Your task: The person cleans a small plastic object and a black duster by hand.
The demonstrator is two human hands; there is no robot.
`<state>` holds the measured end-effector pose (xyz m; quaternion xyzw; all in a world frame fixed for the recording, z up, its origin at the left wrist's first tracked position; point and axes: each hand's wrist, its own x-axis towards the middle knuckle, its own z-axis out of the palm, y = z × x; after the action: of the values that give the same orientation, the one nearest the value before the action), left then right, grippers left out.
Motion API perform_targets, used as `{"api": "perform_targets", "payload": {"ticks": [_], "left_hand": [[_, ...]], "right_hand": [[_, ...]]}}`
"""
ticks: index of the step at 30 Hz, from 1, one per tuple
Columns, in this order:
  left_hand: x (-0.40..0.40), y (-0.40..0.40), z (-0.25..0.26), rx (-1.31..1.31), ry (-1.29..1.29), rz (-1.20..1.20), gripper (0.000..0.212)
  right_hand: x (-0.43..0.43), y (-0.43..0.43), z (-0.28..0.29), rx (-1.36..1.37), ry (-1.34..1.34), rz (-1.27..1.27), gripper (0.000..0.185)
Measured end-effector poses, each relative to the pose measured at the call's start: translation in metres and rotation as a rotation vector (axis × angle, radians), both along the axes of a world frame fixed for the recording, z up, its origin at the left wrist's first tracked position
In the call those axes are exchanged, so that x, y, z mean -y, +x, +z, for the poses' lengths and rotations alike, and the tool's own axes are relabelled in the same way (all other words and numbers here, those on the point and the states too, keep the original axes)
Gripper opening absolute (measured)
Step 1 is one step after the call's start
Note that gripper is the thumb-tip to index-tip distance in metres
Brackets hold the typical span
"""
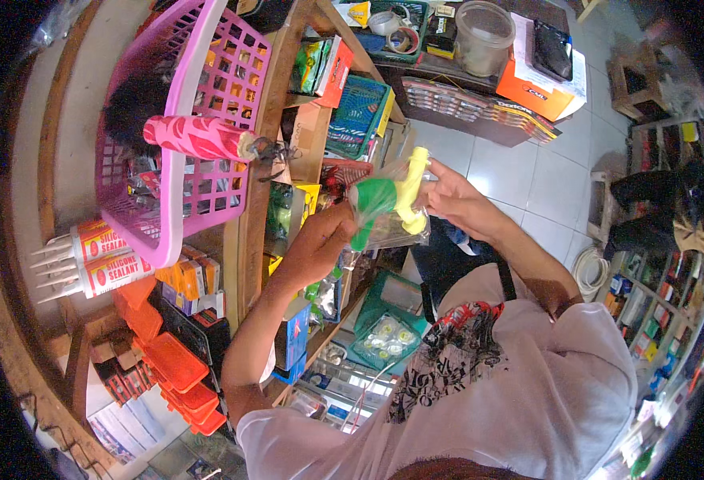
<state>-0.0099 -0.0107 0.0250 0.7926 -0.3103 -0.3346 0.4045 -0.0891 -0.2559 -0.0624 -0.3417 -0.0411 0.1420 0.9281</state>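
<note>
A clear plastic bag (382,237) holds a green plastic piece (377,195) and a yellow plastic piece (412,189) with thick rounded ends; their exact kind cannot be told. My left hand (322,243) pinches the bag at its left side, beside the green piece. At the other side, the fingers of my right hand (463,201) are bent against the bag just right of the yellow piece, and the wrapping hides part of their contact. Both hands are in front of my chest, by wooden shelving (262,156).
A pink plastic basket (175,180) with a pink-handled duster (199,137) stands at upper left, above silicone sealant tubes (109,270) and orange plastic trays (175,363). A dark counter (448,114) bears tape rolls, a clear tub (485,36) and an orange box (526,90). A green basket (388,342) lies below.
</note>
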Motion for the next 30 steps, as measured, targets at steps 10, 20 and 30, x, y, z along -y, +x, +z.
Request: {"api": "perform_targets", "payload": {"ticks": [10, 20, 30], "left_hand": [[0.005, -0.002, 0.006, -0.113, 0.084, -0.013, 0.031], [0.018, -0.011, 0.004, -0.161, -0.129, 0.29, 0.014], [0.009, -0.01, -0.008, -0.066, -0.042, 0.321, 0.018]], "right_hand": [[-0.012, -0.006, 0.017, -0.053, -0.077, -0.044, 0.06], [-0.014, -0.012, 0.016, -0.054, -0.119, -0.066, 0.057], [-0.032, -0.011, 0.014, 0.006, -0.176, -0.271, 0.052]]}}
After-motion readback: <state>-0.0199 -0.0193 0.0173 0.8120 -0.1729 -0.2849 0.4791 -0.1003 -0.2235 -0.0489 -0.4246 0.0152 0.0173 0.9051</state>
